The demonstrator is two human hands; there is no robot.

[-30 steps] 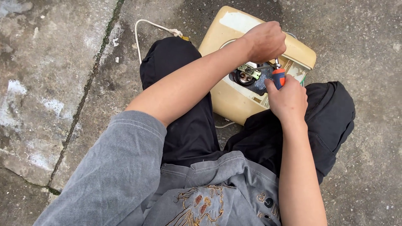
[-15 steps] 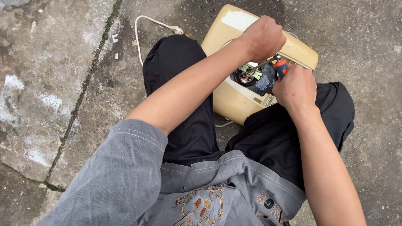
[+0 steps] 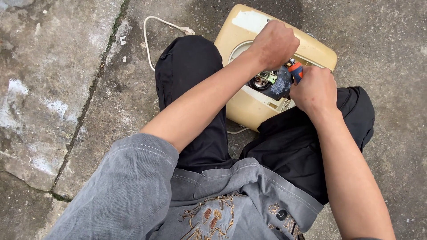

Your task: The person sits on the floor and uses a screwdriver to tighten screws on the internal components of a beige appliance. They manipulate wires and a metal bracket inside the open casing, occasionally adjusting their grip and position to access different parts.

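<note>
A cream-yellow appliance casing lies on the concrete between my knees, its underside open and showing a dark cavity with metal parts. My left hand is closed over the upper rim of that opening; what it grips is hidden. My right hand is wrapped around a tool with an orange and blue handle, whose tip points into the cavity. The tool's shaft is hidden by my fingers.
A white power cord loops from the casing across the concrete at the upper left. A dark crack runs down the slab on the left. My black trousers and grey shirt fill the foreground.
My right hand has shifted slightly lower and closed more over the tool handle. The left hand stays on the casing rim. The view has drifted a little.
</note>
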